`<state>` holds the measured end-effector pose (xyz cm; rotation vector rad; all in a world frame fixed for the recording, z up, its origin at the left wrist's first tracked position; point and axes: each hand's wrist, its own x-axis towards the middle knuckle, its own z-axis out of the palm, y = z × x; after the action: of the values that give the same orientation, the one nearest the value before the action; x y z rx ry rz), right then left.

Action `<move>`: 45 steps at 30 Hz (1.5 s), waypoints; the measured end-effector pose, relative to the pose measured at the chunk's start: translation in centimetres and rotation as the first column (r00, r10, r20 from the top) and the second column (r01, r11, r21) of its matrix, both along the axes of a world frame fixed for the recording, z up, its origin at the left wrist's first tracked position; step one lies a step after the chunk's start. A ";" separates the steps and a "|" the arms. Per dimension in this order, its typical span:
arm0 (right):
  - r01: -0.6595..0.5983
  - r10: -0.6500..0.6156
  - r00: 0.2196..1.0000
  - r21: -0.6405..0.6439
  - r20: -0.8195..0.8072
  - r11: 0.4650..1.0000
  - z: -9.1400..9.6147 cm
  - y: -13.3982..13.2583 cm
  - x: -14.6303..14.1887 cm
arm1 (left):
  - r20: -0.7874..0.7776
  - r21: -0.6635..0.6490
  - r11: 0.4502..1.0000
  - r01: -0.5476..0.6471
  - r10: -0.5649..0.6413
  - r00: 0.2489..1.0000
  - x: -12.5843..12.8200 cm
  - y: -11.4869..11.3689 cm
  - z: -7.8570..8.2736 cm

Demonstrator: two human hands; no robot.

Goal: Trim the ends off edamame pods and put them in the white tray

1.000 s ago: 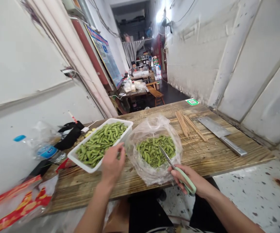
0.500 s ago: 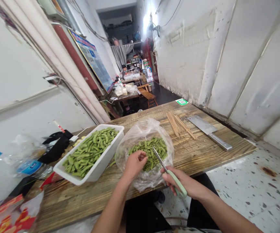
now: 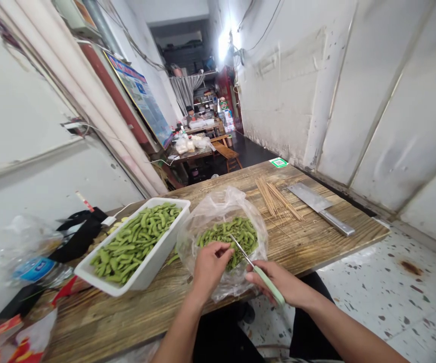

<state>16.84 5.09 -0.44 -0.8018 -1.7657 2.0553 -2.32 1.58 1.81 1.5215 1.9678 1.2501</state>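
My right hand (image 3: pixel 280 281) is closed round the pale green handle of a pair of scissors (image 3: pixel 268 285), whose metal blades point up and left over the pods. My left hand (image 3: pixel 210 267) is closed in a pinch close to the blade tips; what its fingers hold, if anything, is hidden. Beneath both hands, a clear plastic bag (image 3: pixel 230 199) lies open with green edamame pods (image 3: pixel 246 229) and small trimmed bits inside. To the left is a white plastic tub (image 3: pixel 167 249) full of more edamame pods (image 3: pixel 138 237).
Thin wooden skewers (image 3: pixel 276 199) and a cleaver (image 3: pixel 311 197) lie to the right on the wooden table (image 3: pixel 119 322). A green-edged code card (image 3: pixel 278 162) sits at the far edge. Water bottles (image 3: pixel 36 269) and a black bag (image 3: pixel 85 227) crowd the left. A person sits far behind.
My left hand has come closer to the scissors, its fingers now pinched near the blade tips. The whole view has shifted slightly; the tub, bag and cleaver rest as before.
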 end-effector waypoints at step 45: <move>0.008 -0.016 0.999 0.270 0.028 0.963 2.4 0.3 2.3 | 0.133 -0.142 0.945 0.294 -0.276 0.952 0.6 -0.1 1.5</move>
<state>19.10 5.42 1.94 -0.7608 -1.9955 1.7498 -1.69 1.46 3.32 1.5534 1.6620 1.0066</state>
